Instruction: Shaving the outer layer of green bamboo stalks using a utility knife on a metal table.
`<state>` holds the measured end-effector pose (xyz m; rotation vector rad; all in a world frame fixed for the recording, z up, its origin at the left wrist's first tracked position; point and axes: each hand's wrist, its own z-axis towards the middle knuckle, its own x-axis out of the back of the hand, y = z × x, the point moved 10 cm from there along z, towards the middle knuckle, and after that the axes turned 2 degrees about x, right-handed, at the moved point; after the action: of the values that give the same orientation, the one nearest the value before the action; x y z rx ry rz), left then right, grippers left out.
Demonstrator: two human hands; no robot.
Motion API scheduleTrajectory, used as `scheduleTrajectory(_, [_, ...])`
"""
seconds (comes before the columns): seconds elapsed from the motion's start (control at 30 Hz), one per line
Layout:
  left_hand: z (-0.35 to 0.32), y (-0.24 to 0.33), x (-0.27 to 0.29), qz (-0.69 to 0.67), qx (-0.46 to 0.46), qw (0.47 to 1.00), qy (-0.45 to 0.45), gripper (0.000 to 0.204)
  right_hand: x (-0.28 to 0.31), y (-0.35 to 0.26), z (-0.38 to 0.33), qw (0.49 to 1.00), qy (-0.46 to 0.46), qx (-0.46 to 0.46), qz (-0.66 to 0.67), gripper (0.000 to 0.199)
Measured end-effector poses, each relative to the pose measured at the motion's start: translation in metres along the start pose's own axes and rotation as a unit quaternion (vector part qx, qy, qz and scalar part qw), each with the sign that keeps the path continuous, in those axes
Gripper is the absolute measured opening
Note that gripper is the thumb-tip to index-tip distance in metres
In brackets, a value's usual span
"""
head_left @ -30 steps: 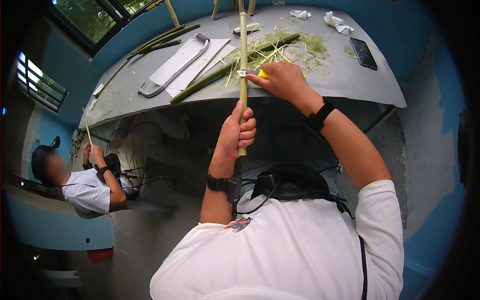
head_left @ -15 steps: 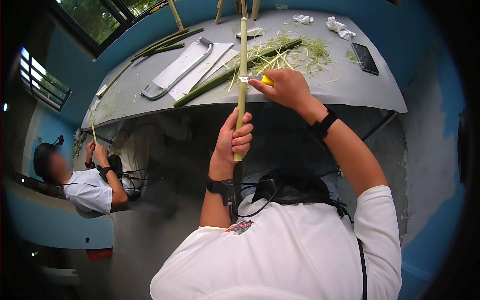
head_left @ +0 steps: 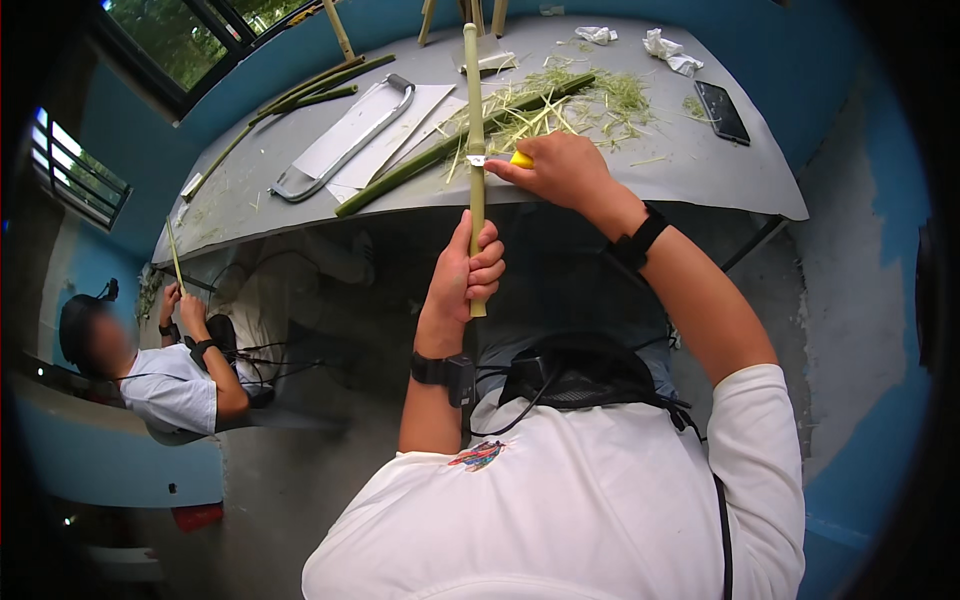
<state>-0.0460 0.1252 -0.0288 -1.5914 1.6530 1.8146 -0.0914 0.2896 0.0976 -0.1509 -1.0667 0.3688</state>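
Observation:
A pale, peeled bamboo stick [head_left: 475, 95] stretches away from me, its far part over the table and its near end past the table edge. My left hand [head_left: 468, 267] is closed around its lower part. My right hand [head_left: 566, 170] grips a yellow-handled utility knife [head_left: 521, 159], thumb stretched out toward the stick. The blade lies across the bamboo, touching it just below a joint. Beyond the knife, a longer green bamboo stick [head_left: 420, 176] rests slantwise on the table, with green and pale shavings [head_left: 608, 98] around its far end.
A hacksaw [head_left: 350, 152] lies on white sheets on the grey table [head_left: 700, 180]. Farther left are thin green stalks [head_left: 300, 98]. A black phone [head_left: 722, 112] and crumpled tissues [head_left: 670, 52] lie at the right. On the left, a seated person [head_left: 180, 380] holds a thin strip.
The whole view has shifted slightly. My right hand has moved a little nearer along the stick with the knife, and my left hand keeps its grip.

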Motion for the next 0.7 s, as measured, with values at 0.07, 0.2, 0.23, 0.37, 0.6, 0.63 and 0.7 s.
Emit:
scheduleTrajectory(0.07, [-0.001, 0.001, -0.001, 0.026, -0.002, 0.999, 0.024, 0.048, -0.002, 0.0, -0.001, 1.0, 0.012, 0.003, -0.011, 0.075])
scheduleTrajectory(0.2, [-0.008, 0.0, 0.006, 0.022, 0.005, 0.999, 0.039, 0.044, -0.001, -0.002, -0.003, 0.999, 0.039, 0.015, -0.03, 0.075])
scheduleTrajectory(0.23, [-0.009, -0.001, 0.006, 0.016, 0.005, 0.999, 0.037, 0.044, -0.001, -0.003, -0.004, 0.998, 0.042, 0.019, -0.034, 0.075])
scheduleTrajectory(0.37, [-0.011, -0.005, -0.002, -0.082, 0.035, 0.996, -0.015, 0.044, 0.003, -0.007, -0.008, 0.994, 0.096, 0.034, -0.05, 0.073])
scheduleTrajectory(0.6, [-0.032, -0.024, -0.017, -0.197, 0.076, 0.97, -0.118, 0.042, 0.011, 0.011, -0.005, 0.993, 0.097, -0.047, -0.048, 0.073])
scheduleTrajectory(0.63, [-0.03, -0.021, -0.015, -0.197, 0.069, 0.972, -0.108, 0.042, 0.009, 0.007, -0.009, 0.994, 0.1, -0.031, -0.029, 0.074])
scheduleTrajectory(0.7, [-0.021, -0.007, -0.014, -0.197, 0.05, 0.975, -0.093, 0.042, 0.017, 0.009, -0.011, 0.994, 0.103, -0.025, -0.014, 0.074])
